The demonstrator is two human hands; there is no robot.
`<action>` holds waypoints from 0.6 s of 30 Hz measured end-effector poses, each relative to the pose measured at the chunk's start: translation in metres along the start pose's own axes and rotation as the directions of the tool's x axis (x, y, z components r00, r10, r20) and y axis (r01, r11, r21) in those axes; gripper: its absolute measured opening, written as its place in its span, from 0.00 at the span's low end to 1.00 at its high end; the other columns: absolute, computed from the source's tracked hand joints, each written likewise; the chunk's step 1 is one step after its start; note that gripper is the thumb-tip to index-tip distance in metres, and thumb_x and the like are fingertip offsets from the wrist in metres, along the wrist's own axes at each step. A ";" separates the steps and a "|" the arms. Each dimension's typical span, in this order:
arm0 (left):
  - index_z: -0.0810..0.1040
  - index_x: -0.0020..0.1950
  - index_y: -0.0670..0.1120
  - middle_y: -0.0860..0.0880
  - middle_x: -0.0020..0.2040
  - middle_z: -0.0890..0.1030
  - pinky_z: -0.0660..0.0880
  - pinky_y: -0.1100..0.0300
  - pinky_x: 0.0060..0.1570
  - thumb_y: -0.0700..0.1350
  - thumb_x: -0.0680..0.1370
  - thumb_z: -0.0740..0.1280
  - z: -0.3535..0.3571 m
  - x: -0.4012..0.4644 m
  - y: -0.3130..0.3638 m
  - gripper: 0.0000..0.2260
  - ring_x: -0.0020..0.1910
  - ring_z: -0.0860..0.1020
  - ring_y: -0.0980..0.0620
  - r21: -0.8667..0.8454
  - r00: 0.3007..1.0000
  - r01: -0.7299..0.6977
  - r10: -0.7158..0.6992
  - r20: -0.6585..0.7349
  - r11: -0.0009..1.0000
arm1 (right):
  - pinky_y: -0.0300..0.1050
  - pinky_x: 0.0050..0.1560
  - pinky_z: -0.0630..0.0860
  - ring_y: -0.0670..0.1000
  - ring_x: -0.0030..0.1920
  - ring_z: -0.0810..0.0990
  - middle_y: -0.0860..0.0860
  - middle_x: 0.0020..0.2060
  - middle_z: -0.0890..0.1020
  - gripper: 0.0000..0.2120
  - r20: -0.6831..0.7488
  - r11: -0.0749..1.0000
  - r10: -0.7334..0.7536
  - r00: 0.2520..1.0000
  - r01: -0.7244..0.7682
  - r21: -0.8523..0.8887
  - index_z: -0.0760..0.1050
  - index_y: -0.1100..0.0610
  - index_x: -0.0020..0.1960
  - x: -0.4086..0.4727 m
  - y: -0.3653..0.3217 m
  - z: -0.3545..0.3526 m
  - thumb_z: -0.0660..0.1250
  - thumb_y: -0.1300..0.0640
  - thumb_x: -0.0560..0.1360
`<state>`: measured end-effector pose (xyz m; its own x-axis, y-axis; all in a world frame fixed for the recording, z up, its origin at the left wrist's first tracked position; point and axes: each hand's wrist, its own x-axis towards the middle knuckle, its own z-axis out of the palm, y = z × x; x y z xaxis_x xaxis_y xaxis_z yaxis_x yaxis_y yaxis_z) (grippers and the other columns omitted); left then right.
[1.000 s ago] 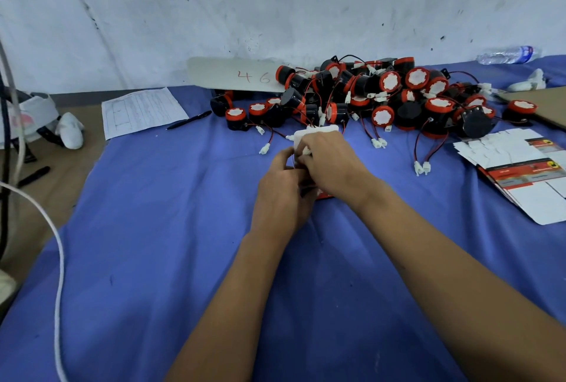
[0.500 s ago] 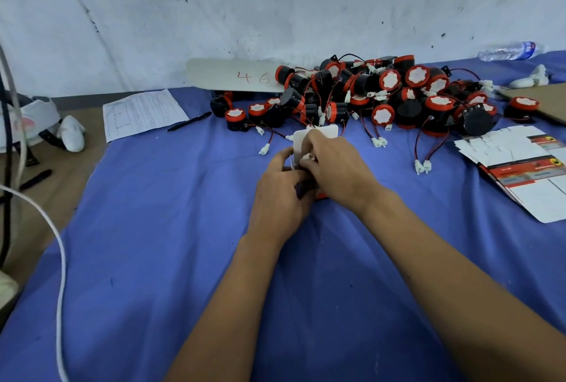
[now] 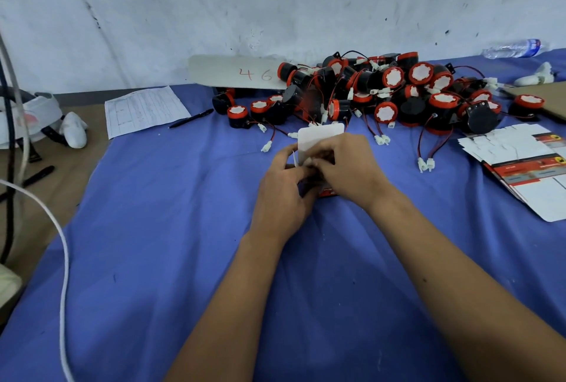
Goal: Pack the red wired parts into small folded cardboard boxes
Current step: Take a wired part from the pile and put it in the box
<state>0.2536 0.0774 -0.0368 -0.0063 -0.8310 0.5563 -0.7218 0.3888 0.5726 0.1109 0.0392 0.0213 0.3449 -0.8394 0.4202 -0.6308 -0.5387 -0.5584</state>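
we have both hands on one small cardboard box [image 3: 320, 136] in the middle of the blue cloth [image 3: 183, 228], just in front of the heap of red wired parts [image 3: 382, 90]. our left hand [image 3: 283, 198] is curled around the box's left side from below, and our right hand [image 3: 349, 167] is folded over its top, fingertips [image 3: 312, 161] pinched at the mouth where a white connector shows. whether a part already sits inside we cannot tell — the hands cover it. the white lid flap stands up on the far side of the fingers, pointing toward the heap, so closing it likely means folding it back toward us; the right hand is nearer to do that. a stack of flat unfolded boxes [image 3: 520, 155] lies well off to our right.
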 end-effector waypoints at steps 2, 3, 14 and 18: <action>0.87 0.55 0.46 0.50 0.75 0.73 0.74 0.69 0.52 0.45 0.76 0.77 0.000 0.000 0.000 0.09 0.49 0.77 0.62 0.002 1.000 -0.007 0.007 0.005 1.000 | 0.43 0.47 0.80 0.47 0.43 0.84 0.49 0.41 0.88 0.09 -0.006 0.999 0.013 1.000 -0.014 -0.047 0.87 0.55 0.47 0.003 0.001 -0.001 0.70 0.64 0.74; 0.87 0.55 0.46 0.50 0.76 0.73 0.74 0.67 0.52 0.45 0.76 0.77 0.001 0.001 0.000 0.09 0.48 0.77 0.62 0.010 1.000 -0.012 0.012 0.005 1.000 | 0.46 0.48 0.81 0.49 0.44 0.84 0.50 0.42 0.87 0.07 -0.008 0.996 0.012 1.000 -0.012 -0.084 0.87 0.56 0.47 0.004 0.000 -0.001 0.70 0.63 0.75; 0.80 0.65 0.56 0.48 0.52 0.86 0.83 0.47 0.53 0.43 0.69 0.74 0.004 0.000 -0.003 0.25 0.53 0.85 0.45 -0.331 0.972 0.232 -0.234 0.034 0.915 | 0.52 0.45 0.79 0.53 0.42 0.81 0.52 0.39 0.84 0.04 0.044 0.988 -0.034 0.998 0.040 -0.152 0.83 0.58 0.43 0.012 -0.004 0.005 0.71 0.59 0.75; 0.83 0.63 0.46 0.49 0.67 0.80 0.81 0.60 0.54 0.42 0.75 0.76 0.005 0.000 0.000 0.16 0.53 0.83 0.53 -0.133 0.996 0.086 -0.089 -0.015 0.987 | 0.54 0.44 0.76 0.54 0.43 0.77 0.53 0.38 0.81 0.03 0.100 0.975 -0.099 0.990 0.117 -0.191 0.81 0.60 0.42 0.020 -0.004 0.001 0.71 0.60 0.74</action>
<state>0.2503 0.0755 -0.0405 0.0682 -0.8563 0.5120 -0.6213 0.3651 0.6934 0.1208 0.0247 0.0314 0.4735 -0.7849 0.3996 -0.7071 -0.6093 -0.3590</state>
